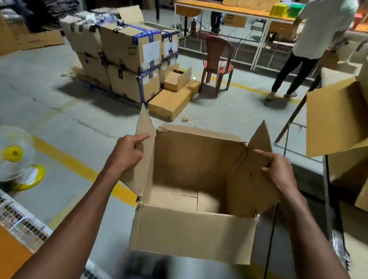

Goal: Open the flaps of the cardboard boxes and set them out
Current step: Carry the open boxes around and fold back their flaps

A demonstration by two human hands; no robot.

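An empty brown cardboard box [193, 232] is held in the air in front of me, its top open and its inside bare. My left hand [127, 151] grips the left side flap, which stands upright. My right hand [278, 168] grips the right side flap, also raised and leaning slightly inward. The near flap hangs down toward me and the far flap is folded out of sight behind the back wall. Another opened cardboard box [345, 121] sits at the right with its flap spread toward me.
A stack of taped boxes [123, 53] stands on the floor ahead, with a flat carton [170, 101] and a red plastic chair [216, 62] beside it. A person [314, 44] stands at the back-right tables. A yellow table fan [8, 154] sits at my left.
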